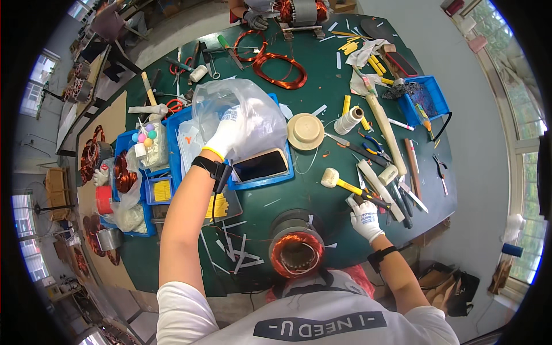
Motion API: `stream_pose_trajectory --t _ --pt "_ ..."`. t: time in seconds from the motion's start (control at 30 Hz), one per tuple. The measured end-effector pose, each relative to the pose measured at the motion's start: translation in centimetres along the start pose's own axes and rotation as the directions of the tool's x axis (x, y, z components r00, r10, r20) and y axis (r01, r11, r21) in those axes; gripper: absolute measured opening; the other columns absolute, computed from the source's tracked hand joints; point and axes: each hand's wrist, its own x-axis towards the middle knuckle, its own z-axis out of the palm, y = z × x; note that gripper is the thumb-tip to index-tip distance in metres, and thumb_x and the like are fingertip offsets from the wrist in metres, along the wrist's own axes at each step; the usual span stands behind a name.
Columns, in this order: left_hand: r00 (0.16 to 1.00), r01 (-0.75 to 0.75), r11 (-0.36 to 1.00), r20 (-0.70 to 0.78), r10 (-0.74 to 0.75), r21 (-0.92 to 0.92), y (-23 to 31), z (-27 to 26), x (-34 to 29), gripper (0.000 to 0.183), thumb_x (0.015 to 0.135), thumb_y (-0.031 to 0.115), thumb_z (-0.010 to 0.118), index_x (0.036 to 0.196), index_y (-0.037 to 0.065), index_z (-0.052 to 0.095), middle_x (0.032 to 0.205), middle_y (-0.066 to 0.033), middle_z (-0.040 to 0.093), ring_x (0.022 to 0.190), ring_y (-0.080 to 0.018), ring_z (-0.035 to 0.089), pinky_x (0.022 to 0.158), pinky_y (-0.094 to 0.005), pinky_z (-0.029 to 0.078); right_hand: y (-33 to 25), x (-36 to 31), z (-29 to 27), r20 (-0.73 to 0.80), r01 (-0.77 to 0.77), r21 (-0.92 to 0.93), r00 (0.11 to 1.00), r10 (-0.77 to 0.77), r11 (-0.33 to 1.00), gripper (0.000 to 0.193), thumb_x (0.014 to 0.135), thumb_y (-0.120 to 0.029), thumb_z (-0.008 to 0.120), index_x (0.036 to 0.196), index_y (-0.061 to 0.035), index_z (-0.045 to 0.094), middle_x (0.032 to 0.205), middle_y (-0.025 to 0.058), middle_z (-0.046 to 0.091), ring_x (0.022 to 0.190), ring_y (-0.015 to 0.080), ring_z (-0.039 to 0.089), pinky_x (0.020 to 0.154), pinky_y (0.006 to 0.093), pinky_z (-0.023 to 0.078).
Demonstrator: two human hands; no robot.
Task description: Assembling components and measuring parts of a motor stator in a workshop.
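Observation:
My left hand [231, 123], in a white glove, reaches into a clear plastic bag [261, 115] in a blue tray [261, 183]; the film and glare hide its fingers. A dark-screened phone [260, 165] lies at the tray's near side. To the right, my gloved right hand [364, 218] has its fingers bent against the handle of a mallet [349, 187], which has a pale head and a yellow-and-black grip. Between my arms, close to my body, stands a motor stator [297, 250] with copper windings. White paper strips [241, 253] are scattered left of it.
A cream round dish [305, 131] and a thread spool [348, 121] stand mid-table. Pliers [375, 147], a long wooden stick [386, 132] and knives crowd the right. Copper wire loops [280, 70] lie farther back. Across the table, another person's gloved hand [256, 20] is beside another stator [303, 12].

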Motion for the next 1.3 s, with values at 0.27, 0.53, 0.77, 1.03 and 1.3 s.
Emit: stream_pose_trajectory --t 0.27,0.53,0.77,1.03,1.3 --pt "0.942 0.134 0.954 -0.265 -0.207 -0.267 -0.4 -1.9 -1.6 0.033 0.089 0.014 0.064 0.120 0.003 0.067 0.113 -0.0155 0.070 0.101 -0.0272 0.066 0.090 -0.0363 0.051 0.0 -0.3 0.4 0.052 -0.042 0.039 0.998 0.040 0.998 0.048 0.079 -0.018 0.066 0.126 -0.0115 0.061 0.105 0.0159 0.066 0.097 0.0336 0.062 0.087 0.0465 0.047" --pt "0.847 0.274 0.755 -0.222 -0.483 -0.596 -0.6 -2.5 -3.8 0.042 0.091 0.020 0.067 0.125 -0.003 0.065 0.118 -0.0133 0.070 0.104 -0.0175 0.064 0.093 -0.0297 0.049 -0.2 0.1 0.9 0.136 -0.088 0.006 0.987 0.086 0.996 0.046 0.083 -0.024 0.065 0.127 -0.0131 0.062 0.102 0.0159 0.068 0.100 0.0338 0.062 0.087 0.0466 0.048" --pt "0.904 0.168 0.837 -0.258 -0.342 -0.520 -0.7 -3.0 -2.9 0.041 0.091 0.021 0.068 0.125 -0.004 0.065 0.115 -0.0113 0.070 0.102 -0.0198 0.064 0.091 -0.0314 0.050 0.0 -0.5 1.0 0.180 -0.116 -0.020 0.977 0.118 0.993 0.044 0.086 -0.028 0.063 0.127 -0.0139 0.062 0.104 0.0165 0.068 0.102 0.0349 0.063 0.088 0.0479 0.048" --pt "0.587 -0.169 0.269 -0.316 -0.745 -0.948 -1.4 -6.9 -7.6 0.023 0.097 0.013 0.060 0.116 0.002 0.060 0.097 -0.0033 0.061 0.082 -0.0162 0.060 0.071 -0.0359 0.054 -1.5 0.1 -5.4 0.295 -0.307 0.264 0.928 0.227 0.914 0.030 0.091 -0.019 0.057 0.118 -0.0091 0.066 0.100 0.0217 0.067 0.099 0.0380 0.064 0.089 0.0471 0.049" --pt "0.889 0.154 0.646 -0.181 -0.421 -0.748 18.1 -4.8 -12.4 0.029 0.095 0.021 0.065 0.107 -0.005 0.067 0.093 -0.0008 0.064 0.081 -0.0072 0.054 0.069 -0.0256 0.046 -10.9 3.6 -19.6 -0.506 0.235 0.620 0.849 0.153 0.748 0.057 0.089 -0.016 0.066 0.142 -0.0033 0.049 0.127 0.0210 0.061 0.104 0.0347 0.060 0.093 0.0434 0.046"
